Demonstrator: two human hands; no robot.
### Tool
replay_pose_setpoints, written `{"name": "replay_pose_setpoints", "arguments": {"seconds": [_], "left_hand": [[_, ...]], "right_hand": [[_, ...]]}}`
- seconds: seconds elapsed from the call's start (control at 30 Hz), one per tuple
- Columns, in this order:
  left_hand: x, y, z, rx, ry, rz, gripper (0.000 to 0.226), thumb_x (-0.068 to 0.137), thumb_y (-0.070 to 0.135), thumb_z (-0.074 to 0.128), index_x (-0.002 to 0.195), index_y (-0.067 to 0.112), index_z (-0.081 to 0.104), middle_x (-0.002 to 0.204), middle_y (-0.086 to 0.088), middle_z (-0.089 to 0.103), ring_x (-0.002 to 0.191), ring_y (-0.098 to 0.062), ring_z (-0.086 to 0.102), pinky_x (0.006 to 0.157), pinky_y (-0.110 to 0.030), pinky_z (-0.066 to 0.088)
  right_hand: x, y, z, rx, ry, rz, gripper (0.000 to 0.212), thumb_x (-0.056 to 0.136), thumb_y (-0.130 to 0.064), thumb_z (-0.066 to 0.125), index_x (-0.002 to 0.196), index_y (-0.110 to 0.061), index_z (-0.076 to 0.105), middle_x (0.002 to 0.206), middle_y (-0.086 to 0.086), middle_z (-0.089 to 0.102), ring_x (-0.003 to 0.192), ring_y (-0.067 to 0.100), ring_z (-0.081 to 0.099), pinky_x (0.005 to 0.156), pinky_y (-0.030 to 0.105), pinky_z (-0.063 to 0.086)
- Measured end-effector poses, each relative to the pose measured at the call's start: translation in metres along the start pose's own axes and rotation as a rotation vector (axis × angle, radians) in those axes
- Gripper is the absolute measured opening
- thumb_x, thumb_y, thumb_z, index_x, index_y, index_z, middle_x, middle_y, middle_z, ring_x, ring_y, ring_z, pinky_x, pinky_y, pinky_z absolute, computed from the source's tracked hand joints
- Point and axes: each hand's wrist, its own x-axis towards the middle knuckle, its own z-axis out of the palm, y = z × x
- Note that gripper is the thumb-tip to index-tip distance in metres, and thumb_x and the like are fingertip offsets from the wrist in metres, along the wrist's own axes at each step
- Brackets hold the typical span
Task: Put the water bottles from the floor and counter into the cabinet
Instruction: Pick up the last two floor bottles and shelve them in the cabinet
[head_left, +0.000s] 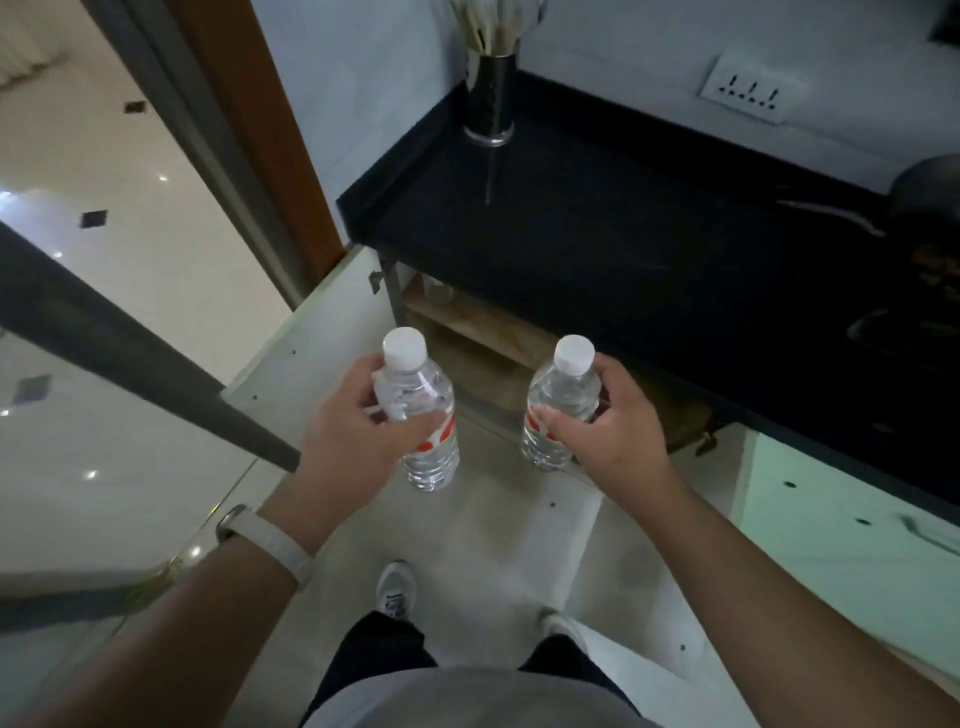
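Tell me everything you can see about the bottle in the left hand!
The left bottle is small, clear plastic, with a white screw cap shut on top and a red-and-white label round its middle. Its lower part is ribbed. It looks full of water. It is held nearly upright in the air, in front of the open cabinet. The left hand grips its upper body, fingers curled round it at the label. Nothing else touches it.

Cabinet (483, 338) opening unblocked, between open door (311, 332) and countertop (623, 249).
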Motion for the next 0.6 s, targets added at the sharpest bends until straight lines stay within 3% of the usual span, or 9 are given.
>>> {"name": "replay_pose_setpoints", "arguments": {"seconds": [0.1,0.3,0.47,0.6], "left_hand": [[0.037,-0.010,-0.020,0.001,-0.110,0.042,0.052,0.079,0.035,0.084,0.122,0.036,0.056,0.107,0.015,0.069,0.097,-0.008,0.068,0.084,-0.026,0.054],[0.091,-0.023,-0.029,0.003,-0.256,0.083,0.052,0.077,0.035,0.084,0.117,0.048,0.054,0.108,0.020,0.066,0.100,-0.004,0.065,0.080,-0.022,0.051],[0.116,-0.033,-0.020,-0.001,-0.302,0.055,0.054,0.077,0.028,0.085,0.117,0.046,0.053,0.104,0.021,0.066,0.091,0.011,0.063,0.071,-0.015,0.046],[0.133,-0.051,0.001,0.022,-0.344,0.050,0.050,0.076,0.030,0.086,0.111,0.048,0.055,0.101,0.022,0.068,0.092,0.004,0.066,0.076,-0.020,0.051]], "right_hand": [[0.003,-0.015,0.022,-0.022,0.068,0.062,0.055,0.072,-0.041,0.083,0.115,-0.045,0.048,0.104,-0.019,0.061,0.095,0.001,0.061,0.088,0.033,0.055],[0.008,-0.037,0.043,-0.035,0.206,0.186,0.058,0.069,-0.046,0.082,0.114,-0.046,0.045,0.104,-0.022,0.060,0.094,-0.003,0.058,0.071,0.013,0.044],[0.016,-0.028,0.053,-0.011,0.252,0.255,0.056,0.069,-0.046,0.082,0.113,-0.043,0.046,0.109,-0.016,0.061,0.095,0.004,0.061,0.059,0.011,0.048],[0.028,0.000,0.061,-0.002,0.264,0.311,0.056,0.070,-0.044,0.082,0.114,-0.039,0.047,0.107,-0.018,0.061,0.096,0.003,0.061,0.082,0.030,0.054]]}}
